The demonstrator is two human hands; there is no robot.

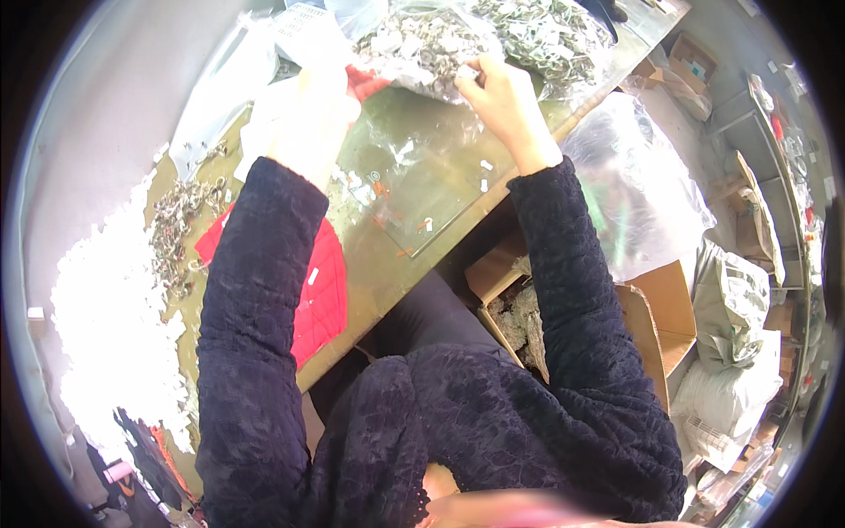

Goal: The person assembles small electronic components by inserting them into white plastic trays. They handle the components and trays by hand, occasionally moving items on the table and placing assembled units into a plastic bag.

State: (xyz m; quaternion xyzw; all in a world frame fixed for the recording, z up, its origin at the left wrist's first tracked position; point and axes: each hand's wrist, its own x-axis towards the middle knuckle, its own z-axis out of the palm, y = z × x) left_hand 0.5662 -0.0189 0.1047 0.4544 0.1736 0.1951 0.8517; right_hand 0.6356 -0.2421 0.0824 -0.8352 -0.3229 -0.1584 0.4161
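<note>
My left hand [319, 114] is up at the far side of the table, bleached by glare, so its fingers do not show. Beside it a piece of red material [366, 84] peeks out. My right hand [500, 99] has thumb and fingers pinched together at the near edge of a clear bag of small grey-white pieces [422, 48]; anything between the fingertips is too small to make out. To the right of that bag lies another heap of small greenish-grey pieces [554, 40]. Under my left forearm is a red cloth or pad [321, 295].
Small white and orange scraps [356, 187] lie on the greenish table [374, 277]. At left are a bright white pile [114, 317] and tangled grey-brown pieces [180, 220]. An open cardboard box [664, 308] stands below my right arm, near a clear plastic bag [638, 189].
</note>
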